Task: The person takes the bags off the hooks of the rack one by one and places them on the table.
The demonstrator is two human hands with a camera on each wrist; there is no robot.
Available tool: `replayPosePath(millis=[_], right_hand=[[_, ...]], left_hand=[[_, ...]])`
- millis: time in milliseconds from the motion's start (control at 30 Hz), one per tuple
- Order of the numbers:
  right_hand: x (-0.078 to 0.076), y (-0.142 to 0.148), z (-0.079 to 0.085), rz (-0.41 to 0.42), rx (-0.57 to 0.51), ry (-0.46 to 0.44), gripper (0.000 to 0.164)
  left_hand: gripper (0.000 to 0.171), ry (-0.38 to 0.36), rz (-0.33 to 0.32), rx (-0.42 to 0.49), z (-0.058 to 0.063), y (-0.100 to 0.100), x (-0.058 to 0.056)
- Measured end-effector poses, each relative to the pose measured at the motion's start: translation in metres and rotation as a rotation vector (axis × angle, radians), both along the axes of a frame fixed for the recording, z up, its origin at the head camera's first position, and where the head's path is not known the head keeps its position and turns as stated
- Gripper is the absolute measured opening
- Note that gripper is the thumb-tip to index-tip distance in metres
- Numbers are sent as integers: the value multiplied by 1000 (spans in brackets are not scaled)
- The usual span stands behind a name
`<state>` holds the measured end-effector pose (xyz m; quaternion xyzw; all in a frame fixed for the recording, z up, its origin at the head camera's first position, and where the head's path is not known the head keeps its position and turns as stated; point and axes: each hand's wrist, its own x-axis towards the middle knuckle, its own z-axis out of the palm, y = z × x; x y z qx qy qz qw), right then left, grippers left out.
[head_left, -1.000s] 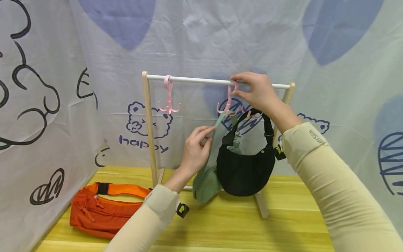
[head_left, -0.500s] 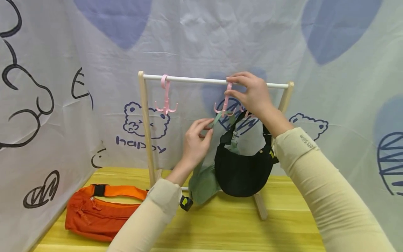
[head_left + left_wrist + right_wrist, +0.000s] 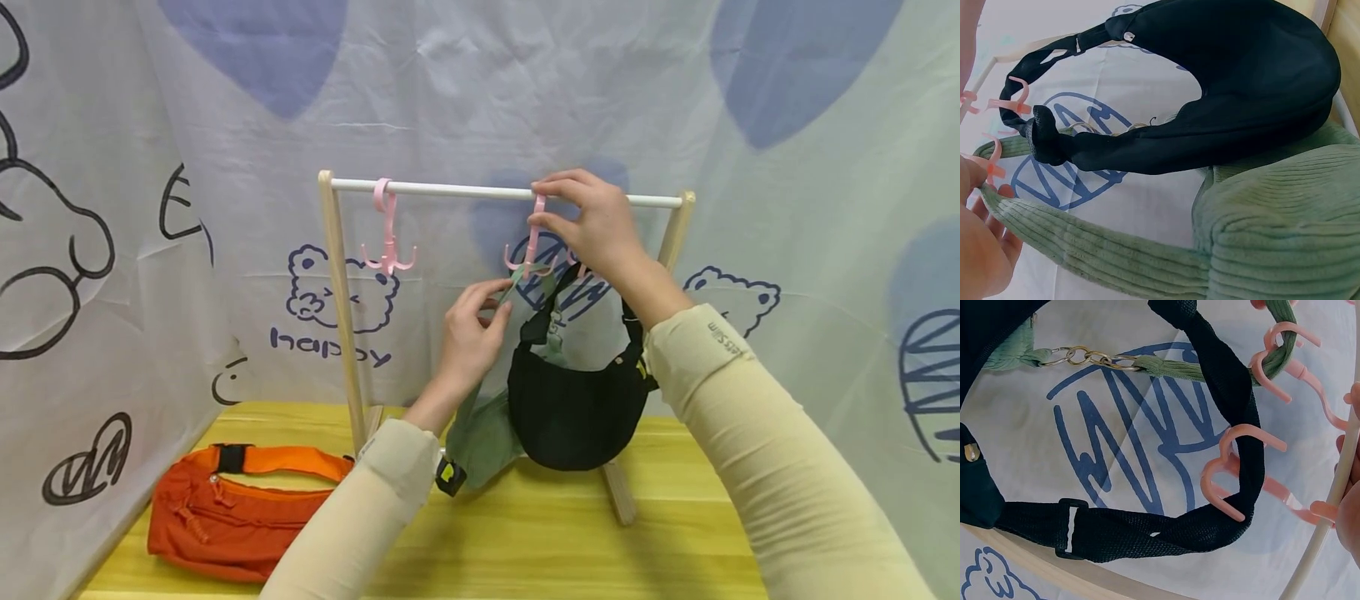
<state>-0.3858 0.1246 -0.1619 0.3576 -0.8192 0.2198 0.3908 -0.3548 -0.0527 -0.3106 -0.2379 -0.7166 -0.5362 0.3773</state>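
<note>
My left hand [image 3: 472, 329] pinches the strap [image 3: 1097, 250] of a green corduroy bag [image 3: 487, 442] with fingertips and thumb, just below a pink hook [image 3: 533, 242]. That strap loops over one of the hook's prongs. My right hand [image 3: 596, 221] pinches the top of this same hook where it hangs on the white rail [image 3: 465, 192]. A black shoulder bag [image 3: 577, 417] hangs in front of the green one. Its strap [image 3: 1250, 450] lies over a second pink hook [image 3: 1229, 469], whose upper part is hidden behind my right hand in the head view.
The rail belongs to a rack with wooden legs [image 3: 341, 308] on a yellow wood-grain table [image 3: 525, 542]. Another pink hook [image 3: 389, 233] hangs bare near its left end. An orange waist bag [image 3: 240, 517] lies at front left. White printed cloth [image 3: 450, 108] backs everything.
My left hand has moved up along the green strap, closer to the hook. The right hand keeps its place at the hook's top. The whole scene has shifted slightly left in view.
</note>
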Motion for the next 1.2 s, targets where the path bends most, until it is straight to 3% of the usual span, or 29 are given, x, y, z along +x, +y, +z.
replayPosePath(millis=[300,467,867,1200], right_hand=[[1,1,-1,17,-6,25,40],[2,0,-2,14,-2,18,40],[2,1,-1,5,0,13,41],[2,1,-2,7,-6,15,40]], left_hand=[[18,38,32,99,2,2,-4],[15,-1,44,121,5,-1,-3],[14,-163,-89,316,15,0,-4],[16,-180,-150,388,23,2,-3]])
